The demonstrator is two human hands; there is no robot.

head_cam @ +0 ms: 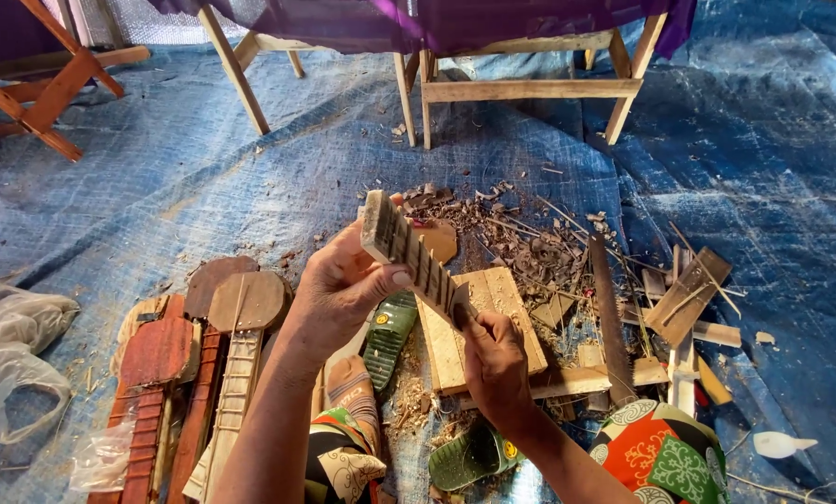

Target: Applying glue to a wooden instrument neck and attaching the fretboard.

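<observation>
**Both hands hold a fretted wooden strip over the work board**

The left hand (339, 289) grips the far end of a narrow fretboard (413, 257), its fingers (395, 277) closed around the strip with the thumb pressed on the edge. The right hand (494, 366) holds the near end, its fingers pinched on the tip of the strip. The fretboard is lifted in the air, tilted from far left down to near right, with small cross slats showing along its face. It hangs just above a pale board (455, 350) that lies on the blue tarp (203, 168).

Beyond the board, on the far side, lies a heap of dark shavings (521, 243). To the right of the board a saw (609, 313) lies lengthwise, and further right are loose wood offcuts (684, 299). A green sandal (388, 336) sits on a foot just left of the board; a second green sandal (469, 457) is near the right wrist.

On the left, several unfinished small guitars (194, 373) lie side by side on the tarp, necks pointing near. A clear plastic bag (12, 359) rests at the far left edge. At the far side stands a wooden table (530, 89) draped with purple cloth (455, 19).
</observation>
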